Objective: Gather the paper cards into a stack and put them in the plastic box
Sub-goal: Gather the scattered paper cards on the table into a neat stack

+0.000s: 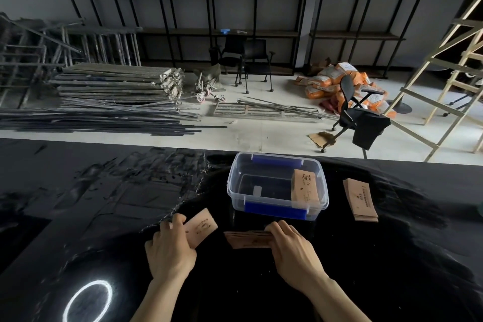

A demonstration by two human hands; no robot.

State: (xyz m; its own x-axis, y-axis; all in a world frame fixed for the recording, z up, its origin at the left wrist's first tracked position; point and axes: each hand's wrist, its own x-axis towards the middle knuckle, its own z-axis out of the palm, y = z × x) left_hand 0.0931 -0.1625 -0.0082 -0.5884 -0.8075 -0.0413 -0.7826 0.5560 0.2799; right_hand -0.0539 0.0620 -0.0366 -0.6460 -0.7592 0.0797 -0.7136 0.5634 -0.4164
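Note:
A clear plastic box (235, 185) with blue clips stands on the black table, and a stack of brown paper cards (305, 185) leans against its right inner wall. My left hand (170, 249) holds a single printed card (202, 226) by its near end, left of the box. My right hand (295, 251) grips a fanned bunch of cards (247, 239) lying on the table just in front of the box. Another pile of cards (360, 200) lies on the table to the right of the box.
The glossy black table (104, 217) reflects a ring light (88, 300) at the near left. Beyond its far edge the floor holds metal scaffolding parts (117, 86), office chairs (358, 115), orange sacks (329, 78) and a wooden frame (449, 73).

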